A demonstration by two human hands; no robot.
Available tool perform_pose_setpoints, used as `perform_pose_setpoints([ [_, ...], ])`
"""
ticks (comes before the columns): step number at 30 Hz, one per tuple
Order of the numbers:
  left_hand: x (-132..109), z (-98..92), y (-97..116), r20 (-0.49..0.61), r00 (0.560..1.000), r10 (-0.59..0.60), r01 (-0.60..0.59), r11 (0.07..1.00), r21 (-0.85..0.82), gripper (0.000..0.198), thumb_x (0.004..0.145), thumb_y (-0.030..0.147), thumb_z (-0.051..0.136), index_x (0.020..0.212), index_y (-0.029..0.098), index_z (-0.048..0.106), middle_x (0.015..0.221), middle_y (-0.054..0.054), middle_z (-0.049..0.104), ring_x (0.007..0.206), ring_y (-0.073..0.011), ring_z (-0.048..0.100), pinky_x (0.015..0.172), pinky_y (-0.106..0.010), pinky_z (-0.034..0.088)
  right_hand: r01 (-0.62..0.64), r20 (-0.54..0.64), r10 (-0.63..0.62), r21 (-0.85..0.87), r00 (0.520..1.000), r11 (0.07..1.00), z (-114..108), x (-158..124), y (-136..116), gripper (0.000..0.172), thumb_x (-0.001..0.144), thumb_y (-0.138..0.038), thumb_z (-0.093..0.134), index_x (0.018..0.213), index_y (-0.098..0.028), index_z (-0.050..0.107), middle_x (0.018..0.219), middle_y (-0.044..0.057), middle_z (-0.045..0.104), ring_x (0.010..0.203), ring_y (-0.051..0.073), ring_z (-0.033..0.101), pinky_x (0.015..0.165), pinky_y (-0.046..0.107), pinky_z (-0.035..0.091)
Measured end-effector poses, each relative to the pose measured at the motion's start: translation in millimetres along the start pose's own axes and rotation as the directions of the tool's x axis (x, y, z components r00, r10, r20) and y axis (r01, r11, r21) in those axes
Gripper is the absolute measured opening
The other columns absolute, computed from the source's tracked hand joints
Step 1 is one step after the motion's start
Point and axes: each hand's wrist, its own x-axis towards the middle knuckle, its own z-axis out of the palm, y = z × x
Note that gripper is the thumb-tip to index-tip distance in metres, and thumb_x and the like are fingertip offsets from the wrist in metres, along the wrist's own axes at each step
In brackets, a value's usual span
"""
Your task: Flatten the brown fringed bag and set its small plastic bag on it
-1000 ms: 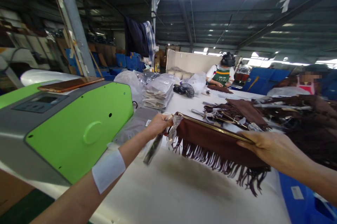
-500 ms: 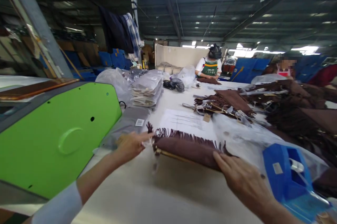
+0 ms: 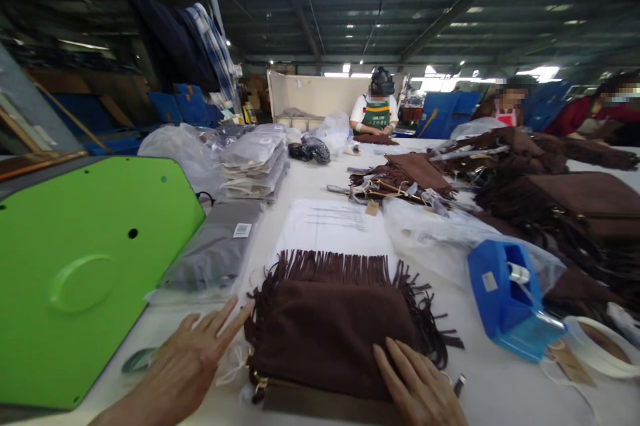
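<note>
A second ago I had the fringed brown bag (image 3: pixel 330 333) lifted between both hands; now it lies flat on the white table (image 3: pixel 500 393) right in front of me, fringe pointing away. My left hand (image 3: pixel 195 356) rests open beside it, fingers spread and tips touching its left edge, while my right hand (image 3: pixel 420 389) lies flat on its near right corner, fingers together. The blue dispenser (image 3: pixel 500 306) to the right carries a tape roll (image 3: pixel 519 273), and the clear sleeve (image 3: pixel 215 256) beside the green machine (image 3: pixel 85 273) holds something grey and folded.
</note>
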Motion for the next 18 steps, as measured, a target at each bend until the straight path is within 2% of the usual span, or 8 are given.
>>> perform_pose_setpoints([
  [2,-15.7,-3.7,17.8,-0.106,0.994,0.037,-0.036,0.999,0.006,0.095,0.054,0.004,0.042,0.143,0.025,0.015,0.146,-0.011,0.028,0.13,-0.0297,0.033,0.098,-0.05,0.036,0.032,0.058,-0.032,0.007,0.998,0.999,-2.1,-2.0,1.6,0.042,0.081,-0.003,0.028,0.103,-0.021,0.06,0.097,0.003,0.071,0.09,0.015,0.062,0.079,0.028,0.043],
  [4,-25.8,0.9,42.2,-0.26,0.965,0.037,-0.04,0.999,-0.006,0.092,0.059,0.014,0.049,0.143,0.02,0.013,0.147,-0.014,0.026,0.134,-0.0311,0.024,0.1,-0.048,0.033,0.089,0.116,-0.09,0.008,0.989,0.996,-5.0,-3.6,6.8,0.043,0.08,-0.002,0.03,0.105,-0.02,0.059,0.099,0.003,0.071,0.091,0.015,0.063,0.08,0.027,0.043],
  [7,-24.7,25.4,76.3,-0.536,0.844,-0.024,0.048,0.998,0.031,0.085,0.073,0.039,0.054,0.142,0.008,0.015,0.141,-0.022,0.032,0.131,-0.0315,0.028,0.1,-0.046,0.033,0.16,0.15,-0.16,0.017,0.976,0.987,-6.1,-5.8,15.4,0.044,0.078,-0.004,0.032,0.11,-0.02,0.058,0.103,0.004,0.07,0.093,0.015,0.062,0.081,0.027,0.042],
  [10,-10.5,50.1,94.3,-0.652,0.725,-0.22,0.23,0.971,-0.073,0.072,0.081,0.03,0.046,0.141,0.004,0.016,0.133,-0.022,0.04,0.126,-0.0289,0.034,0.099,-0.043,0.033,0.171,0.154,-0.173,0.029,0.973,0.985,-4.3,-5.7,19.5,0.044,0.078,-0.005,0.033,0.111,-0.019,0.058,0.105,0.004,0.069,0.094,0.016,0.062,0.081,0.028,0.043],
  [12,-0.7,54.2,96.2,-0.684,0.674,-0.278,0.26,0.956,-0.133,0.064,0.081,0.016,0.037,0.141,0.005,0.016,0.126,-0.02,0.048,0.123,-0.026,0.038,0.098,-0.042,0.033,0.176,0.146,-0.178,0.028,0.973,0.984,-3.3,-3.7,19.8,0.044,0.078,-0.006,0.032,0.11,-0.018,0.058,0.104,0.005,0.07,0.093,0.016,0.062,0.08,0.028,0.043],
  [14,5.3,47.4,90.8,-0.703,0.673,-0.23,0.213,0.97,-0.113,0.064,0.08,0.007,0.033,0.142,0.009,0.017,0.12,-0.017,0.053,0.119,-0.0229,0.042,0.097,-0.039,0.034,0.197,0.14,-0.198,0.024,0.97,0.98,-2.4,-1.0,19.2,0.043,0.079,-0.005,0.032,0.109,-0.018,0.059,0.102,0.005,0.07,0.091,0.016,0.063,0.079,0.028,0.044],
  [15,5.9,41.5,85.9,-0.693,0.694,-0.193,0.186,0.979,-0.086,0.065,0.079,0.004,0.031,0.142,0.011,0.017,0.119,-0.015,0.055,0.118,-0.0216,0.044,0.096,-0.038,0.034,0.204,0.134,-0.205,0.018,0.97,0.979,-1.9,-0.1,18.5,0.043,0.079,-0.005,0.031,0.109,-0.018,0.059,0.101,0.005,0.07,0.09,0.016,0.063,0.079,0.028,0.044],
  [18,-3.1,24.2,67.4,-0.583,0.807,-0.096,0.119,0.993,0.002,0.074,0.073,-0.004,0.029,0.143,0.017,0.015,0.118,-0.01,0.059,0.113,-0.0181,0.049,0.094,-0.035,0.034,0.179,0.093,-0.177,-0.015,0.98,0.984,-0.8,-1.2,14.6,0.042,0.08,-0.003,0.029,0.105,-0.017,0.061,0.098,0.007,0.071,0.088,0.017,0.064,0.078,0.031,0.044],
])
